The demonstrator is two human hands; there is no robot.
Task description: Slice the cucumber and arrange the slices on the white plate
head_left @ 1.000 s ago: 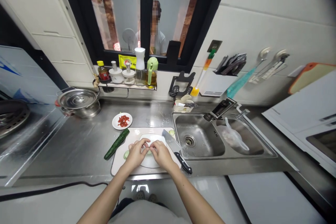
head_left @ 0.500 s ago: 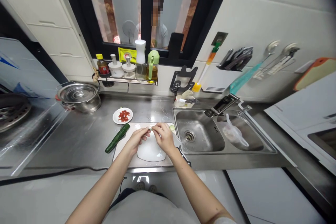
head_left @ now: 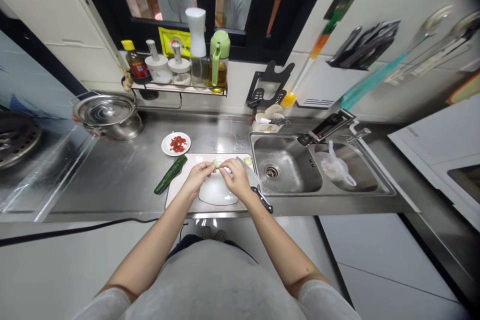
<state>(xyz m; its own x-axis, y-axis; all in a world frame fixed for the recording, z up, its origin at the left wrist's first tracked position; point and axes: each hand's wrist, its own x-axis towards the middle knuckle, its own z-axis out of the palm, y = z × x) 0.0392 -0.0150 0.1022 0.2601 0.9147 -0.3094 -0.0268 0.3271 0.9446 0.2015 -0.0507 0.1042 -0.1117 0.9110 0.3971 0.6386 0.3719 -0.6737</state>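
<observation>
Between my two hands is a thin pale-green cucumber slice (head_left: 216, 164). My left hand (head_left: 198, 178) pinches its left side, and the fingertips of my right hand (head_left: 235, 180) close on its right edge. Below them a white dish (head_left: 218, 194) rests on the pale cutting board (head_left: 179, 187). To the right lies a knife (head_left: 262, 201), its black handle toward me and its blade partly behind my right hand. A cut cucumber piece (head_left: 248, 160) sits at the board's far right corner. A whole-looking dark green cucumber (head_left: 170, 175) lies along the board's left edge.
Beyond the cucumber stands a small white plate (head_left: 164, 146) of chopped red pieces. A lidded steel pot (head_left: 127, 125) is at the left, a double sink (head_left: 287, 192) at the right. Bottles fill a low shelf (head_left: 180, 89) under the window, where a person appears.
The view has tipped down and closer. My hands have stayed together over the dish, and the cucumber slice between the fingers now shows more plainly.
</observation>
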